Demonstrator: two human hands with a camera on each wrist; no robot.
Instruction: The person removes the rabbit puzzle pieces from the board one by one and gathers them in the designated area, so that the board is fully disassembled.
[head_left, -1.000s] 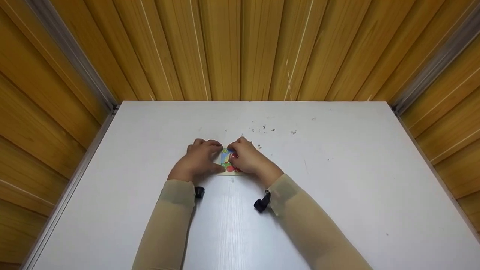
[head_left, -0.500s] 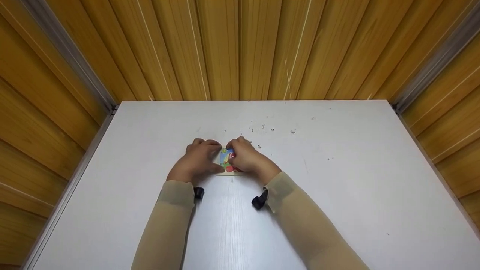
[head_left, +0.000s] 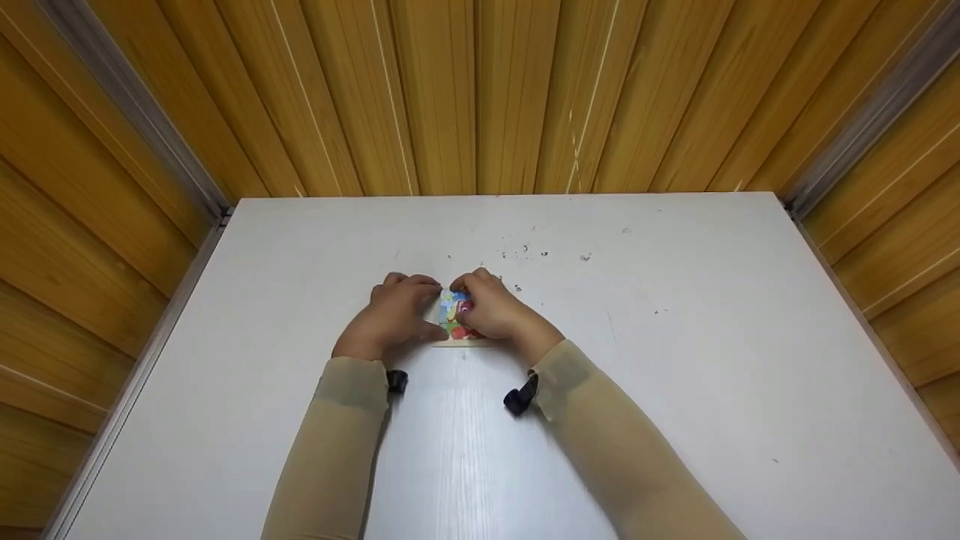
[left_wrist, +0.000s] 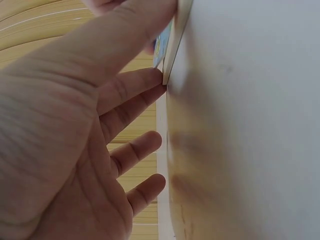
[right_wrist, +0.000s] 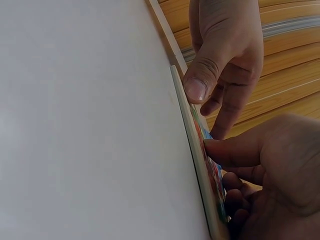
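Observation:
A small wooden jigsaw puzzle [head_left: 453, 319] with a bright blue, green and red picture lies on the white table between both hands. My left hand [head_left: 390, 315] grips its pale board [left_wrist: 176, 45] at the left, thumb at the near edge and index finger at the far edge; the other fingers stand spread in the left wrist view. My right hand [head_left: 491, 307] is over the right part, thumb and curled fingers pinching at a puzzle piece [left_wrist: 161, 45], which stands slightly tilted off the board. The hand hides much of the picture's right side.
The white table [head_left: 675, 390] has small dark marks beyond the puzzle. Wood-patterned walls [head_left: 480, 97] rise behind it and at both sides. A black wrist camera [head_left: 520, 397] hangs by the right cuff, another black camera [head_left: 397, 381] by the left.
Both hands keep almost the same place on the puzzle. The right fingers shift slightly, and a little more of the picture's blue upper part shows. The head view tilts slightly.

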